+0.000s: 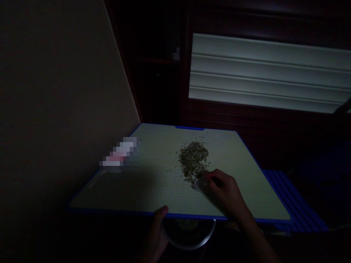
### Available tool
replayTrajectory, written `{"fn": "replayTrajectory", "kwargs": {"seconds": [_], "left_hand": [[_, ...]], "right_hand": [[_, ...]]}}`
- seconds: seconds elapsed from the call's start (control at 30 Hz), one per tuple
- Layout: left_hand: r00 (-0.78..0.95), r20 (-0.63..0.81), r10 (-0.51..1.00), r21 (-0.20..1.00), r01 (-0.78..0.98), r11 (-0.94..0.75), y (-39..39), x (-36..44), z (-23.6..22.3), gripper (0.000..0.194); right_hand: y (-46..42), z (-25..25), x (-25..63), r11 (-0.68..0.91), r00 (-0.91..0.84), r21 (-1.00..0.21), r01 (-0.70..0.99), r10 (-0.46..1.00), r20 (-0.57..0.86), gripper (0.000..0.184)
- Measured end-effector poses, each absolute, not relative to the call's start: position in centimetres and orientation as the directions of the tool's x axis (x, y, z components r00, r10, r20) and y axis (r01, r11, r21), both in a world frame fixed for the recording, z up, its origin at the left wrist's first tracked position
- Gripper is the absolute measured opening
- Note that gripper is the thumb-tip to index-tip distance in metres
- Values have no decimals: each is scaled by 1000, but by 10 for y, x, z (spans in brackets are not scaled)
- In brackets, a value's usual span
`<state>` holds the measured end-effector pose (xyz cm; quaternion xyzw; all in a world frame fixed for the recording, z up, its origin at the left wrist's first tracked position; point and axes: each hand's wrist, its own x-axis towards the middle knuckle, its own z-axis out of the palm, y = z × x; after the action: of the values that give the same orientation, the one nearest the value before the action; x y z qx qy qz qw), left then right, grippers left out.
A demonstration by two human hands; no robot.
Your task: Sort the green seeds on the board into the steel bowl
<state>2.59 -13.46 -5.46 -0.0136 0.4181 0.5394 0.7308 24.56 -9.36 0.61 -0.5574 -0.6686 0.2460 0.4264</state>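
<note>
A pale green cutting board (pixel 153 182) with a blue rim fills the lower middle of the view. A loose heap of small dark seeds (pixel 193 159) lies on it, with stray seeds scattered around. My right hand (pixel 223 191) is shut on a clear plastic scraper (pixel 199 184), whose edge touches the near side of the heap. My left hand (pixel 153 233) grips the board's front edge, thumb on top. Beside it, a metal bowl (pixel 188 243) sits below the edge, with some seeds inside.
A blurred white and pink packet (pixel 120 154) lies on the board's left part. A pale wall (pixel 55 109) rises close on the left. Dark wooden panelling (pixel 164 73) and a white slatted panel (pixel 268 73) stand behind. A blue slatted object (pixel 296 201) lies to the right.
</note>
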Motion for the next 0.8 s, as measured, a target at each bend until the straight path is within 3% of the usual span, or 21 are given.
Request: {"fn": "replayTrajectory", "kwargs": {"seconds": [0.2, 0.3, 0.47, 0.63, 0.8], "left_hand": [[61, -630, 774, 446, -788, 425, -135, 23, -65, 58], [136, -600, 788, 424, -782, 458, -136, 21, -74, 55], [26, -554, 832, 499, -790, 357, -135, 22, -85, 62], [102, -577, 810, 438, -799, 413, -135, 23, -76, 57], [-2, -623, 782, 479, -791, 379, -135, 23, -70, 61]], "right_hand": [[-91, 4, 248, 246, 30, -814, 526, 951, 307, 18], [-91, 5, 247, 245, 0, -807, 537, 957, 291, 19], [-94, 7, 245, 238, -17, -814, 530, 963, 270, 18], [-95, 8, 244, 259, -52, -810, 526, 961, 273, 19], [-95, 9, 244, 281, -88, -798, 533, 956, 279, 19]]}}
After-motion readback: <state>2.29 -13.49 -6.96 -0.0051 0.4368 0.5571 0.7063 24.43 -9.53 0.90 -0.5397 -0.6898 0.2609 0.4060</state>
